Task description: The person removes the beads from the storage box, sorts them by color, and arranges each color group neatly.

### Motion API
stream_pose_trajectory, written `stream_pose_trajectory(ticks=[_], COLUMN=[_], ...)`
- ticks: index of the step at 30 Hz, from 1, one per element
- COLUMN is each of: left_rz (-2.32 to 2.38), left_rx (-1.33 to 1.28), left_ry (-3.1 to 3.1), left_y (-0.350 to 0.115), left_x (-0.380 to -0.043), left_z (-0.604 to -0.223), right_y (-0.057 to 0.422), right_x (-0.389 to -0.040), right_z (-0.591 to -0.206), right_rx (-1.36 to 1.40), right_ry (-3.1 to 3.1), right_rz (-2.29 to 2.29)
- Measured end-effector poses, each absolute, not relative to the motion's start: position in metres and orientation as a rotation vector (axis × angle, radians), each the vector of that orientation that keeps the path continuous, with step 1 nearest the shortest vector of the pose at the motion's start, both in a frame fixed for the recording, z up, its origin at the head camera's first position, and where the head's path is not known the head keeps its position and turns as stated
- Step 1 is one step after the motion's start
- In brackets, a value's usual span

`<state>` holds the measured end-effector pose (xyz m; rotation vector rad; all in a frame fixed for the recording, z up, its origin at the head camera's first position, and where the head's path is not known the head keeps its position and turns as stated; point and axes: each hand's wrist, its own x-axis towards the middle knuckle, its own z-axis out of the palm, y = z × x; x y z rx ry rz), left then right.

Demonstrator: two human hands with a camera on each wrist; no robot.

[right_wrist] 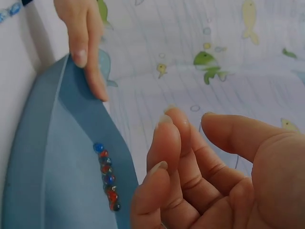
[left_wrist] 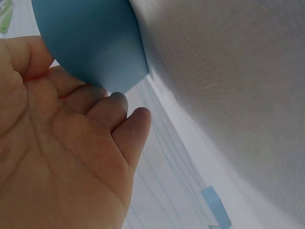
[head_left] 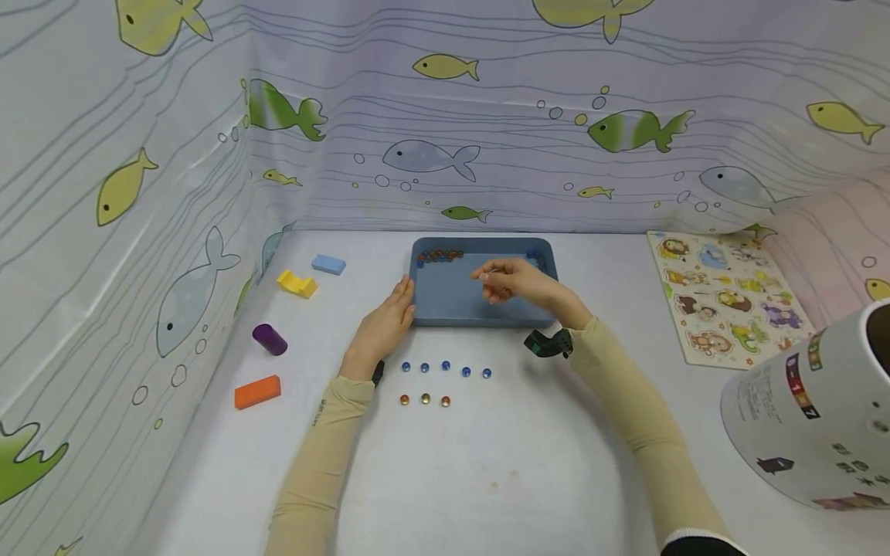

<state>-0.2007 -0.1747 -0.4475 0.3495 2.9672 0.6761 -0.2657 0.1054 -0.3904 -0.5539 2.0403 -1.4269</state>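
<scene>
A grey-blue tray [head_left: 445, 297] sits on the white table. Against its left side rests my left hand [head_left: 385, 324], fingers mostly straight along the wall; the left wrist view shows its fingertips beside the tray wall [left_wrist: 95, 43]. My right hand [head_left: 518, 282] hovers over the tray, fingers bent and thumb apart, with nothing between them in the right wrist view. Small orange and blue glass marbles [right_wrist: 108, 179] line the tray's back left. More dark blue marbles [head_left: 535, 255] lie at its back right, partly hidden by the right hand.
In front of the tray several blue marbles [head_left: 446, 365] form a row, with three amber marbles [head_left: 425, 398] nearer. Blue [head_left: 328, 264], yellow [head_left: 297, 283], purple [head_left: 270, 339] and orange [head_left: 257, 392] blocks lie left. At right are a picture board [head_left: 730, 301] and a white cylinder [head_left: 799, 417].
</scene>
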Motion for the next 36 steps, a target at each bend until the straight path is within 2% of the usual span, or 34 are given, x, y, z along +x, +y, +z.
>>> stream_pose_trajectory(ticks=[6, 14, 21, 36], left_rz=[0.676, 0.681, 0.686, 0.702], left_rx=[0.332, 0.33, 0.321, 0.337], left_ry=[2.96, 2.96, 2.961, 2.963], left_y=[-0.175, -0.175, -0.174, -0.176], left_x=[-0.202, -0.201, -0.2, -0.2], left_z=[-0.447, -0.448, -0.447, -0.448], right_y=[0.09, 0.076, 0.063, 0.042], right_x=[-0.29, -0.316, -0.33, -0.352], right_z=[-0.396, -0.423, -0.435, -0.449], right_rx=[-0.503, -0.339, -0.148, 0.021], right_ry=[2.049, 2.01, 1.983, 2.069], right_rz=[-1.5, -1.642, -1.727, -1.703])
